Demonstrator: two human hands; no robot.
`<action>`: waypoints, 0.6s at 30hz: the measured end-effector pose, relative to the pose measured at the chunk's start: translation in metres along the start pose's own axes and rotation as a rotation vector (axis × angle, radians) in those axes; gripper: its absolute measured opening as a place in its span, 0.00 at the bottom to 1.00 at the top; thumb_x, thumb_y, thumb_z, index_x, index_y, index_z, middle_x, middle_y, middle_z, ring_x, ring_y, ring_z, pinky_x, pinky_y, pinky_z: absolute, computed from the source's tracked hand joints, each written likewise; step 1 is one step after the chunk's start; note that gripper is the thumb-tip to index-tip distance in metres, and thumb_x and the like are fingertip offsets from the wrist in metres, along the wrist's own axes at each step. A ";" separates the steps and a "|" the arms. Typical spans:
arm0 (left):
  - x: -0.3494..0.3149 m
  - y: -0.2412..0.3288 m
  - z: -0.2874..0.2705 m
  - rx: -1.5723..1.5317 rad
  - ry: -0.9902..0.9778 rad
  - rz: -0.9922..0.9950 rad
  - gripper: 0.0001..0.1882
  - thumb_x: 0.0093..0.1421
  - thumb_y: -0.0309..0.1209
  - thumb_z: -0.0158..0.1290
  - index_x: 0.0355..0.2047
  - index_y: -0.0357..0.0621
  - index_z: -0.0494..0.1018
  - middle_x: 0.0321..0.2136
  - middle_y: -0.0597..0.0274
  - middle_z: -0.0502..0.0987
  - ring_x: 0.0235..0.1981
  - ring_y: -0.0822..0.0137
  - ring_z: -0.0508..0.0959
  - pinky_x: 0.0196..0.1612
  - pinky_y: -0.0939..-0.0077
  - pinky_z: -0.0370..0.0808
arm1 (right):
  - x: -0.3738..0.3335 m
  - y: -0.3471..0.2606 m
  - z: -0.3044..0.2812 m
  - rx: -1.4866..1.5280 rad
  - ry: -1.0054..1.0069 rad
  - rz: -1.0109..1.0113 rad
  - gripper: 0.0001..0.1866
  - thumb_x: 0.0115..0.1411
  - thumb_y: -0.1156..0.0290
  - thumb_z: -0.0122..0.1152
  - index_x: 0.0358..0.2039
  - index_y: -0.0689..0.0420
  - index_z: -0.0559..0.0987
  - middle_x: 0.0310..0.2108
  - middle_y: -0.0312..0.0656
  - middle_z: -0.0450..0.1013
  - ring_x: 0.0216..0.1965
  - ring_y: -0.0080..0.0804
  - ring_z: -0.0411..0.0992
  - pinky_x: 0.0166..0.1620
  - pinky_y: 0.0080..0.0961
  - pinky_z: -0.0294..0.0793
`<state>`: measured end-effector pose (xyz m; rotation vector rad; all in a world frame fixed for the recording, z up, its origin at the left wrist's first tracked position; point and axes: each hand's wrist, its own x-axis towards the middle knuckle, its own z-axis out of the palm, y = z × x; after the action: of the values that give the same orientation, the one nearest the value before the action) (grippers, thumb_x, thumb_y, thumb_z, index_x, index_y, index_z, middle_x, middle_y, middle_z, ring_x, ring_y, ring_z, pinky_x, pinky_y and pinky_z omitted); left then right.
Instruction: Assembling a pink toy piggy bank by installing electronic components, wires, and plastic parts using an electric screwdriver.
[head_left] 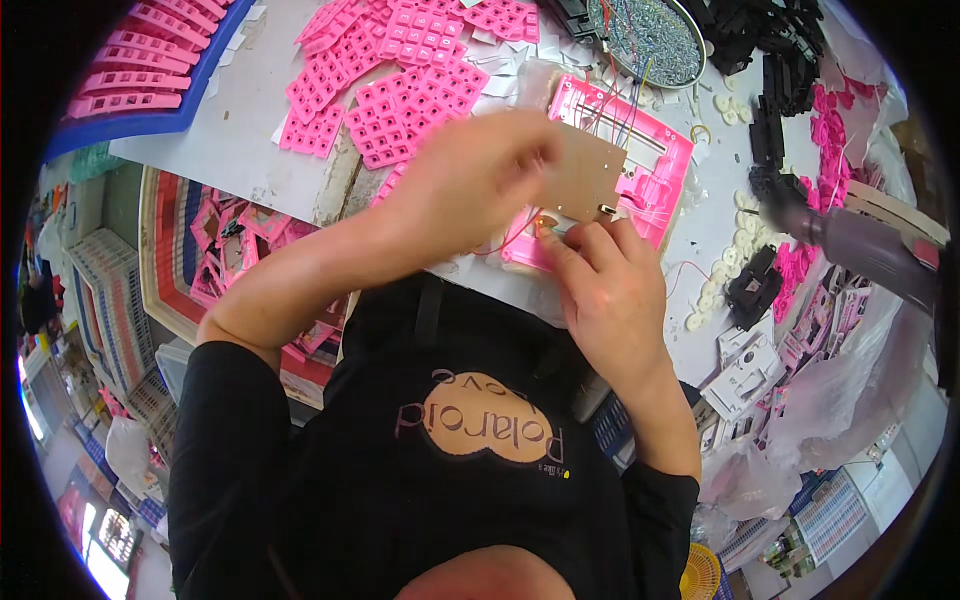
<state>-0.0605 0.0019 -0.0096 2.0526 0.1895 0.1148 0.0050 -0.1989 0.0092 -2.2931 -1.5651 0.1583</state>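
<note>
My left hand (490, 165) is over the left edge of a brown circuit board (582, 172), smeared by motion, with its fingers seemingly curled. Whether it holds anything is hidden. My right hand (612, 285) rests at the near edge of a pink plastic housing (672, 165). Its fingers are bent and drawn together around a small part by the thumb tip, too covered to name. The board lies tilted inside the housing, and several thin wires (620, 105) run from its far side. A red wire (515, 237) curves beside the thumb.
Pink keypad pieces (420, 95) are piled at the far left, near a blue tray (215, 75) of pink parts. A round bowl (655, 40) of small metal pieces stands behind the housing. White rings (725, 265) and black parts (755, 285) lie to the right, by a grey tool (870, 250).
</note>
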 end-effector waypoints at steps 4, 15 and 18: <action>-0.016 -0.003 -0.017 0.221 0.371 0.168 0.18 0.55 0.25 0.63 0.47 0.41 0.74 0.41 0.51 0.75 0.42 0.56 0.76 0.43 0.66 0.74 | -0.002 0.000 -0.001 0.047 0.009 0.008 0.17 0.50 0.76 0.64 0.43 0.57 0.84 0.33 0.37 0.73 0.37 0.37 0.70 0.39 0.34 0.71; -0.041 -0.002 -0.024 -0.355 -0.027 -0.121 0.07 0.64 0.23 0.53 0.27 0.36 0.72 0.40 0.63 0.74 0.35 0.77 0.69 0.38 0.81 0.66 | -0.001 0.001 0.003 0.054 0.055 0.025 0.23 0.48 0.76 0.68 0.48 0.59 0.81 0.32 0.39 0.72 0.36 0.38 0.71 0.38 0.32 0.74; -0.021 0.000 -0.026 -0.477 -0.045 -0.147 0.08 0.65 0.24 0.52 0.28 0.36 0.72 0.41 0.65 0.74 0.34 0.82 0.67 0.37 0.84 0.64 | 0.000 -0.001 0.002 0.024 0.010 -0.006 0.24 0.49 0.76 0.66 0.50 0.58 0.80 0.34 0.40 0.72 0.36 0.38 0.71 0.38 0.33 0.74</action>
<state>-0.0854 0.0201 0.0025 1.5595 0.2573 0.0196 0.0037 -0.1977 0.0075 -2.2676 -1.5569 0.1629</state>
